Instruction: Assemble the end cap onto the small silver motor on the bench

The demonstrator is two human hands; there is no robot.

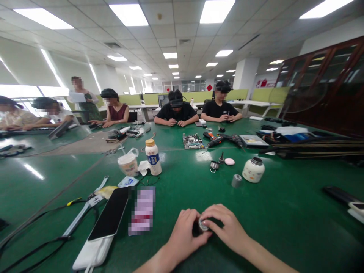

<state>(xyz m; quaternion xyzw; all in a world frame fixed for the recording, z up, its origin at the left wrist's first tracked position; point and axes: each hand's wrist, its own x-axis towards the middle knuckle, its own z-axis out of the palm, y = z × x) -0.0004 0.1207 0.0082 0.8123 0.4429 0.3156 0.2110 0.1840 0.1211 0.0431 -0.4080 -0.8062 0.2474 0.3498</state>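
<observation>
- At the near edge of a green table (284,201), the left hand (183,233) and the right hand (227,227) close together on a small round part (203,224), its silver face showing between the fingertips.
- Just beyond the hands stand a white jar (253,170), a grey cylinder (236,181) and a pink disc (229,161), near one another.
- To the left, a dark phone (109,214) lies on a white power bank (92,254); a capped bottle (153,157) stands farther back.
- Across the table, several seated people (176,112) bend over their own work.
</observation>
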